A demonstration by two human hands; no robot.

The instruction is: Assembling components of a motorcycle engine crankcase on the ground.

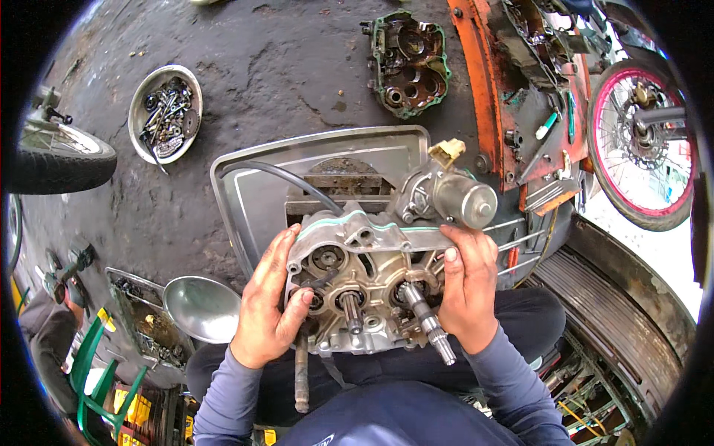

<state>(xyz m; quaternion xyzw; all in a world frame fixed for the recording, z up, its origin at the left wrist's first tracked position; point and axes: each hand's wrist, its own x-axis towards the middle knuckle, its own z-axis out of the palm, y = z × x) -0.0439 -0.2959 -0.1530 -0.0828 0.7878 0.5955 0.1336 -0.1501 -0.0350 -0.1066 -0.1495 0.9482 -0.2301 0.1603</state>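
A grey metal engine crankcase (381, 264) stands tilted up in front of me, its open side with bearings facing me. My left hand (266, 308) grips its left edge, thumb on the front face and fingers behind. My right hand (470, 293) holds the right edge, fingers over the top corner. A long splined shaft (425, 316) and a shorter one (352, 316) stick out toward me. At the lower left a rod (301, 372) hangs down. A cylindrical motor (465, 201) sits behind the top edge. Teal gasket residue lines that edge.
Behind the crankcase lie a metal tray (232, 212) and a black hose (282, 176). A bowl of bolts (134, 111) and another engine casing (411, 63) lie farther off. An orange rack (476, 97) stands right; a metal bowl (201, 306) and parts tray (123, 290) left.
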